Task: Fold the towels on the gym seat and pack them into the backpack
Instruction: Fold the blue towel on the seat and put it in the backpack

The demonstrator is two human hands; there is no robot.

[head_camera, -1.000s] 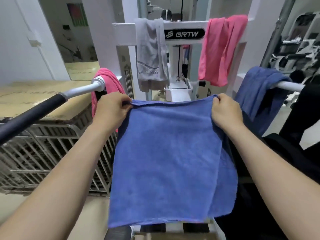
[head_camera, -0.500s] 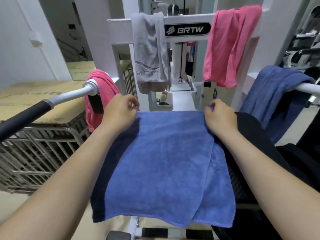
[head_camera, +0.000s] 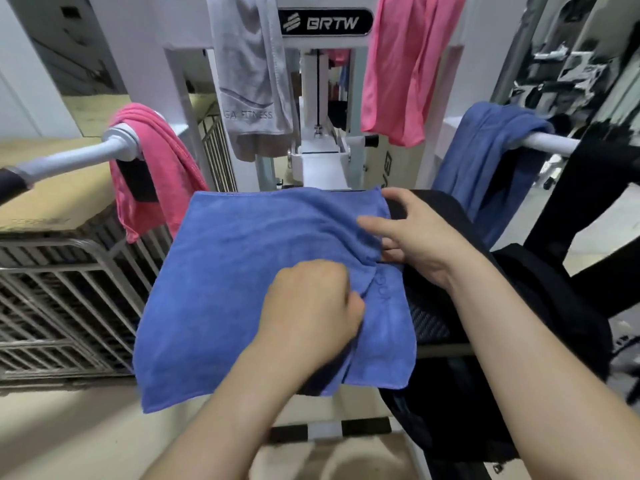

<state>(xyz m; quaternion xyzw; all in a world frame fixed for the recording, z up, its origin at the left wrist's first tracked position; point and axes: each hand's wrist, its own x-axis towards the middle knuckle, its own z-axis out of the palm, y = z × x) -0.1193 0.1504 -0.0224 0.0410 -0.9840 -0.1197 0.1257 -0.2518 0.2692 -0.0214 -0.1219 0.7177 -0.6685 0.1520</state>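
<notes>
Nameplate: on the black plate (head_camera: 325, 22) at the top of the white machine frame (head_camera: 180, 98) we read "BRTW" in white letters beside a striped logo.
Grey towel (head_camera: 249, 81): it hangs over the frame's crossbar left of the plate. We make out "GA FITNESS" near its lower end, under a curved line, and any earlier letters are lost in a fold.
Other writing: we can read none on the remaining cloths.
Left hand (head_camera: 308, 306): its fingers are curled tight, pinching a raised fold of the blue towel (head_camera: 242, 289) near that towel's right side.
Right hand (head_camera: 412, 233): it is spread, with the fingers mostly straight, and rests on the blue towel's far right edge, where cloth meets backpack.
Blue towel: it lies spread flat in front of the frame, and its right edge touches the black backpack (head_camera: 519, 306).
Backpack: it sits just right of the blue towel, under our right forearm.
Pink towel (head_camera: 398, 64): it hangs from the crossbar right of the plate.
Second pink towel (head_camera: 152, 168): it is draped over the left white handle (head_camera: 76, 157).
Second blue towel (head_camera: 485, 161): it is draped over the right handle.
Wire rack (head_camera: 52, 289): it stands at our left.
</notes>
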